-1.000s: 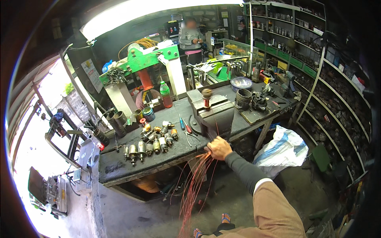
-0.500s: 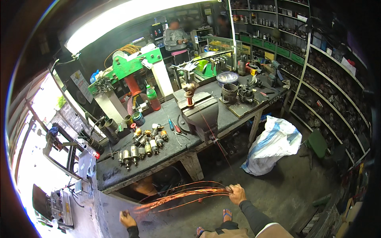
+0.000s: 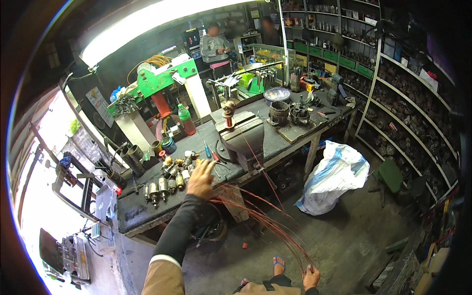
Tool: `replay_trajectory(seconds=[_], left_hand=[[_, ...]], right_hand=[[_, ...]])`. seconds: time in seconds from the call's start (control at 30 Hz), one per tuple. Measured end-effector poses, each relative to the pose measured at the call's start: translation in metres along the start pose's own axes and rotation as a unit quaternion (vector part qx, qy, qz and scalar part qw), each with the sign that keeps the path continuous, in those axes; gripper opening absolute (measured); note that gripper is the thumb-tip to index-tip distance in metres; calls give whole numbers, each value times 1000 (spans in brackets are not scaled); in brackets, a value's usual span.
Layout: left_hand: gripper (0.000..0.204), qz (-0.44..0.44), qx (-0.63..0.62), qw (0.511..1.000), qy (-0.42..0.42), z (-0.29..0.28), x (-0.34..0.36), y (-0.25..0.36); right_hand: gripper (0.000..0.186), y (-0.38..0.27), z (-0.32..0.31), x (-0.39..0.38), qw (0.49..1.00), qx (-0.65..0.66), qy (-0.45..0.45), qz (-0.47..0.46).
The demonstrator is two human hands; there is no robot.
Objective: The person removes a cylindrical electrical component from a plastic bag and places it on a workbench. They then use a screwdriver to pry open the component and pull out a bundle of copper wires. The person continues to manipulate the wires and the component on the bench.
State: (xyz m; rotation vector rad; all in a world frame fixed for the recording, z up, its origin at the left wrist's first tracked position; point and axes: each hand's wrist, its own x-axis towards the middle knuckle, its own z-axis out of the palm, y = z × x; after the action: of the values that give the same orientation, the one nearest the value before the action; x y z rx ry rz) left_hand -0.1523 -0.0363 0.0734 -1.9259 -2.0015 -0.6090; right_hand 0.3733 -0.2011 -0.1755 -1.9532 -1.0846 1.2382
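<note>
My left hand (image 3: 200,180) reaches over the workbench's front edge, beside a cluster of small cylindrical metal motor parts (image 3: 163,185). Its fingers stretch out toward the pliers (image 3: 219,169) and a blue-handled screwdriver (image 3: 207,149), and I see nothing in them. Low in front of me, my right hand (image 3: 310,278) is closed round one end of a bundle of copper wires (image 3: 265,219). The bundle arcs up and leftward, its other end hanging below my left forearm. A copper wire spool (image 3: 228,119) stands on the bench vise (image 3: 241,140), and a thin strand runs down from it.
Alternator-like parts (image 3: 299,114) and a round tub (image 3: 277,94) occupy the bench's far right. A green press frame (image 3: 164,78) and a bottle of red liquid (image 3: 186,119) stand behind. A white sack (image 3: 334,179) sits on the floor. Shelves line the right; two people are at the back.
My left hand has moved from the lower left up over the bench. My right hand has dropped lower and slightly right with the wires, and the bundle now slants downward.
</note>
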Motion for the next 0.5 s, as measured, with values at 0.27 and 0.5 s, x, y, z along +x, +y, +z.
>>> replay_trajectory(seconds=[0.27,0.5], left_hand=[[70,174,139,971,-87,95,81,84],[18,210,28,969,-130,120,52,63]], right_hand=[[53,55,-46,-44,994,-58,56,75],[42,74,-90,4,956,-40,280,-74]])
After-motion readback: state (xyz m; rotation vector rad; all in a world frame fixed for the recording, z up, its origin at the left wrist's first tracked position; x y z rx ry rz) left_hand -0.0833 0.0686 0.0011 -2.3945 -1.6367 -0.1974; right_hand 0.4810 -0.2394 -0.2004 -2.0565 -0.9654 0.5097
